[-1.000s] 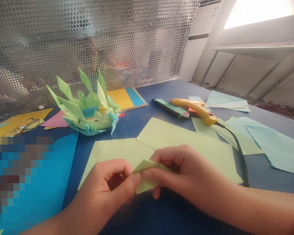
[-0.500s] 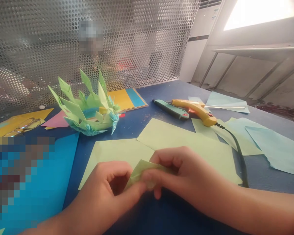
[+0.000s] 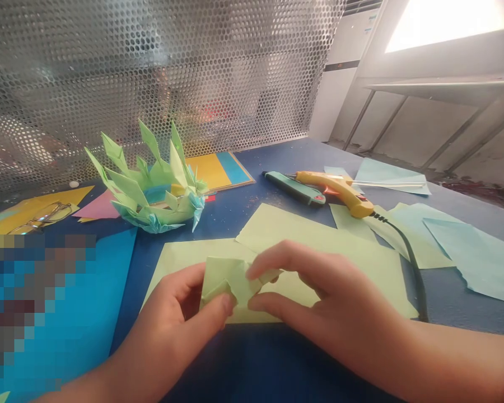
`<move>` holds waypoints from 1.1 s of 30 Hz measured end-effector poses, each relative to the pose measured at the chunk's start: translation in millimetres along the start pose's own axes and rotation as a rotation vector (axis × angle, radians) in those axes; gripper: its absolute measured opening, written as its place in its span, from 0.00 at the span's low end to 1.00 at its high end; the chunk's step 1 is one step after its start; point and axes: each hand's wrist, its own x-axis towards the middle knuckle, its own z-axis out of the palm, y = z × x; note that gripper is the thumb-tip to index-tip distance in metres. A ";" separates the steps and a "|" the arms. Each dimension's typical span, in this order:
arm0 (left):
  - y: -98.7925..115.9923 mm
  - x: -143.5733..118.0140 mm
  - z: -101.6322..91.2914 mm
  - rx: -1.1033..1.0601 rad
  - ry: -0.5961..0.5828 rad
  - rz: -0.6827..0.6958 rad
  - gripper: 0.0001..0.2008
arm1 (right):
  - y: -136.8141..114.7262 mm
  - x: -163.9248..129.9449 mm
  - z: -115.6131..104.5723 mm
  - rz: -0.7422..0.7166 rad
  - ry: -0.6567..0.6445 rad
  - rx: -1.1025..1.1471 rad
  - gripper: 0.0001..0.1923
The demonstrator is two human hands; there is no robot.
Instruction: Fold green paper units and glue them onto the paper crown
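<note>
A small folded piece of light green paper [image 3: 220,272] is held up in front of me, creased, with a raised flap in its middle. My left hand [image 3: 182,316] pinches its lower left part, thumb in front and the other fingers mostly hidden behind. At its right edge is my right hand [image 3: 315,291], index fingertip on the paper and thumb just below, a gap showing between them. Beneath both hands lie larger light green sheets [image 3: 319,246]. Beyond, to the left, stands a ring-shaped folded-paper piece [image 3: 128,187] with green points and blue parts around its base.
A yellow glue gun [image 3: 340,190] with a black cord [image 3: 411,268] and a green utility knife [image 3: 294,187] lie behind the sheets. Pale blue sheets [image 3: 479,252] are on the right. Glasses [image 3: 42,218] rest on yellow paper at left. A perforated metal panel [image 3: 235,67] closes off the back.
The folded paper has turned so its broad face shows. My right thumb and index finger have spread apart and shifted toward its right edge. My left hand keeps its pinch.
</note>
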 end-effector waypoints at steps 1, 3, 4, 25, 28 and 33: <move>-0.7 -0.3 -0.4 -0.008 -0.001 0.002 0.05 | -0.3 0.3 -0.3 -0.028 -0.013 -0.002 0.08; -2.3 -1.3 -1.3 -0.018 -0.014 0.008 0.07 | -1.1 0.7 -0.7 -0.072 -0.035 -0.008 0.06; -3.2 -1.7 -2.0 -0.023 -0.027 0.014 0.08 | -1.5 0.8 -0.9 -0.094 -0.029 -0.014 0.06; -8.5 -1.4 -5.6 0.000 -0.022 0.102 0.09 | -0.8 2.1 3.2 0.016 0.048 0.107 0.08; -7.4 -2.0 -6.2 0.069 -0.020 0.164 0.05 | -0.4 2.1 2.4 0.066 0.031 0.129 0.07; -9.6 -0.1 -8.9 0.170 0.010 0.121 0.07 | 0.0 1.4 2.6 0.134 -0.050 0.082 0.06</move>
